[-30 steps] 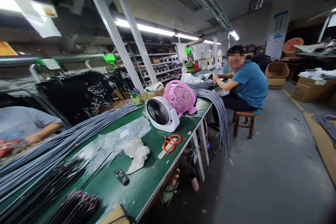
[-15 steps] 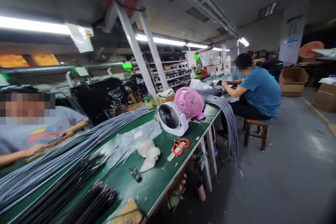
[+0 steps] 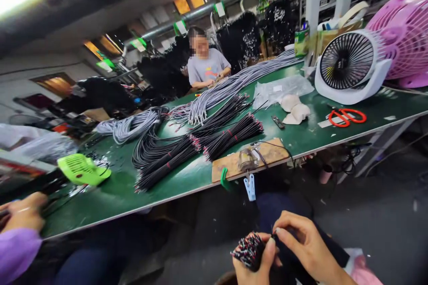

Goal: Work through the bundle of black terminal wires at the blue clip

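At the bottom of the head view, my left hand [image 3: 256, 274] is closed around a bundle of black cables [image 3: 248, 251]. Their red, white and dark wire ends face the camera. Just right of it, my right hand [image 3: 306, 240] pinches a thin dark strand [image 3: 273, 234] between thumb and fingers, and its tip meets my left thumb. Whether that strand belongs to the bundle is hidden by the fingers. Both hands are below the front edge of the green table [image 3: 187, 182], over my lap.
Tied black cable bundles [image 3: 234, 136] and grey cables [image 3: 214, 93] lie on the table. Near its edge are a wooden board [image 3: 224, 167], a blue clip [image 3: 249, 188], orange-handled scissors [image 3: 347, 117], and a white fan [image 3: 354, 89]. A co-worker's hand [image 3: 25, 213] is at left; another person [image 3: 207, 67] sits opposite.
The view has swung left and down from the right-hand aisle. My hands and the held cable bundle have come into view, as have the green fan and the purple-sleeved co-worker.
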The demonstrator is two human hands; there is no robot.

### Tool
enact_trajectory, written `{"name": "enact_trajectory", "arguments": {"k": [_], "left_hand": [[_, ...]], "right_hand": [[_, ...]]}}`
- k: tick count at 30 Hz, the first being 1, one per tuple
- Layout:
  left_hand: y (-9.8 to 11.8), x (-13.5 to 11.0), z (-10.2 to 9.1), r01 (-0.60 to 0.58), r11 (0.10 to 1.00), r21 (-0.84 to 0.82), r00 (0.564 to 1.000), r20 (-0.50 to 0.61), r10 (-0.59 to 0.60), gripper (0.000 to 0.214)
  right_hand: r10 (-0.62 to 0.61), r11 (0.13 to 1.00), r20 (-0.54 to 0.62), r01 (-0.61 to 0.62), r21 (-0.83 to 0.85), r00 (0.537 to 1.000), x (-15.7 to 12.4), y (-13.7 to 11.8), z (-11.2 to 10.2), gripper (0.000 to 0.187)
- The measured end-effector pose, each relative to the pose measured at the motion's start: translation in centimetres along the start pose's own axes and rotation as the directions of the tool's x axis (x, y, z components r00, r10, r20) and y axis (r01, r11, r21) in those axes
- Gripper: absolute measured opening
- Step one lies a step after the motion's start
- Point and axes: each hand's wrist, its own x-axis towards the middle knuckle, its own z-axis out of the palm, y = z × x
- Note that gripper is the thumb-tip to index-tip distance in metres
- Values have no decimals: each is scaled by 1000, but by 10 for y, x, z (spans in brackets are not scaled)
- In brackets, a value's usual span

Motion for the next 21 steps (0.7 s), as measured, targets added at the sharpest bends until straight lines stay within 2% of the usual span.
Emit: {"name": "enact_trajectory", "arguments": {"k": [4, 8, 14, 18, 21], "left_hand": [[-6, 9, -2, 18, 996, -82, 1000, -6, -18, 36], [-10, 14, -6, 46, 993, -109, 999, 35, -42, 35], [-19, 21, -11, 175, 967, -186, 980, 125, -153, 37], [-23, 24, -14, 203, 960, -195, 971, 162, -173, 37], [-26, 27, -16, 238, 956, -172, 961, 187, -206, 38]], "right_hand": [[14, 999, 30, -13, -49, 999, 3, 3, -2, 29], [15, 998, 19, -13, -68, 1000, 10, 7, -3, 26], [-48, 999, 92, 46, 26, 995, 25, 7, -4, 24], [-93, 994, 143, 83, 71, 985, 30, 13, -3, 29], [-74, 995, 174, 61, 78, 982, 31, 19, -1, 39]]}}
